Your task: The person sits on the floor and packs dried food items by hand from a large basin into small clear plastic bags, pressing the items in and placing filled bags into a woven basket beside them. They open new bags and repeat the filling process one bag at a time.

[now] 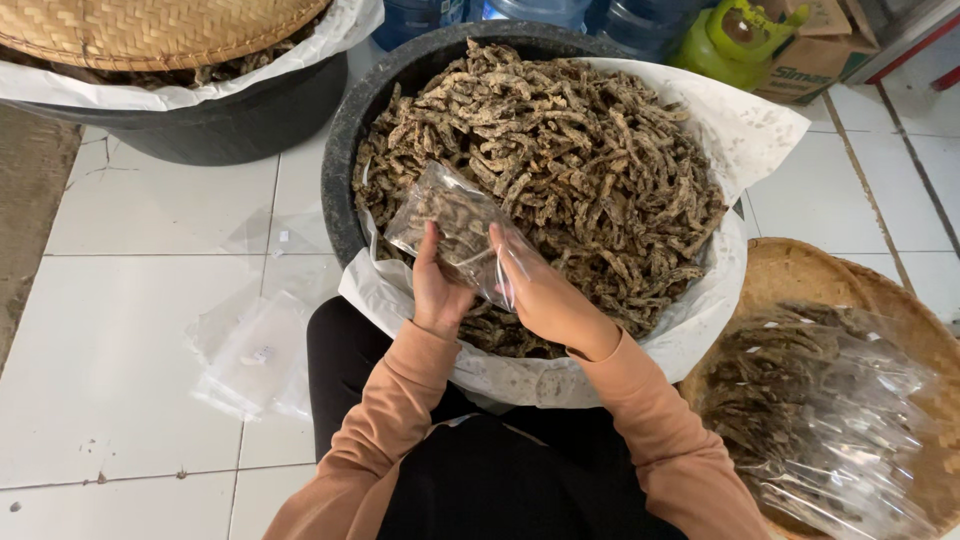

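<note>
White tiled floor [150, 330], person sits close. Large black round tub [345, 150] lined with white paper, heaped with brown dried strips [580, 170], stands right before knees, so easy reach. Small clear plastic bag [450, 222], partly filled with strips, is over tub's near rim. Left hand [438, 290] grip closed around bag bottom; right hand [545, 295] pinches bag side, probably keeping mouth up.

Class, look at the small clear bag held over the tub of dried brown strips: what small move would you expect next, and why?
Probably another pinch of strips goes in. The left hand holds the small clear bag by its side, and the right hand is at its mouth. The bag looks only partly filled and unsealed, and it sits right above the heaped strips in the black tub.
</note>
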